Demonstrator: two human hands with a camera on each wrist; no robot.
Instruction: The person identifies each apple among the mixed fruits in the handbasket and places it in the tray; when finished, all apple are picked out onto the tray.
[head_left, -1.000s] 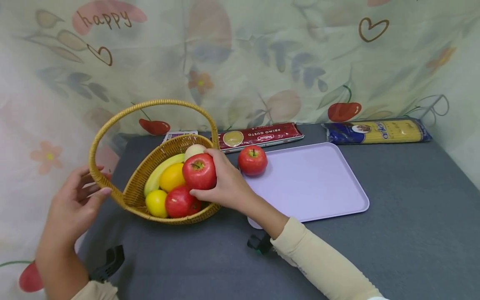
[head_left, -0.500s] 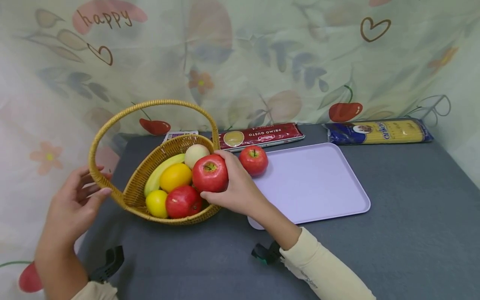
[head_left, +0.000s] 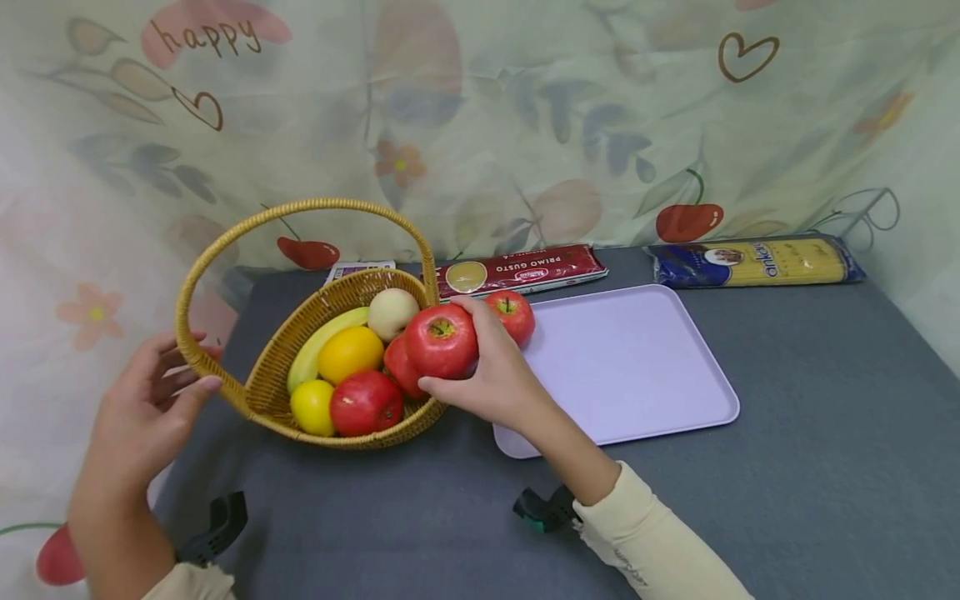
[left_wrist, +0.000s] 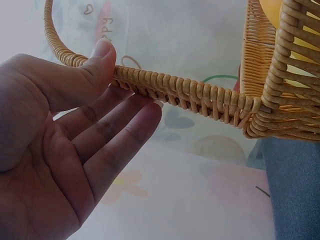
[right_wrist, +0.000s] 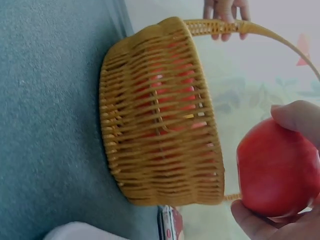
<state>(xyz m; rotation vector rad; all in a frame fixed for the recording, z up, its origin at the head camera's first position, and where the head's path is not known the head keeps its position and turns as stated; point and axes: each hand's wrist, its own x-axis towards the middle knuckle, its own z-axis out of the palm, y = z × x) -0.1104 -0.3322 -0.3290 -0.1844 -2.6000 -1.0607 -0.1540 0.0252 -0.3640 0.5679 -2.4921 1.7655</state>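
Observation:
My right hand (head_left: 491, 371) grips a red apple (head_left: 441, 340) by its sides, above the right rim of the wicker basket (head_left: 281, 346). In the right wrist view the held apple (right_wrist: 277, 167) is clear of the basket's wall. With thumb and fingertips my left hand (left_wrist: 85, 120) holds the side of the basket's handle (left_wrist: 185, 90). Inside the basket lie a banana (head_left: 318, 342), an orange-yellow fruit (head_left: 351, 354), a yellow lemon-like fruit (head_left: 312, 407), a pale round fruit (head_left: 392, 313) and red fruits (head_left: 367, 403), one partly behind the held apple.
A lilac tray (head_left: 630, 367) lies right of the basket, with another red apple (head_left: 513, 315) at its back left corner, partly behind my hand. Along the back wall are a red packet (head_left: 525, 271) and a blue-and-yellow pasta packet (head_left: 757, 262).
My right hand has moved right with the apple, from over the basket's fruit to its right rim. The pale fruit and a red one beneath have come into view. The left hand stays put.

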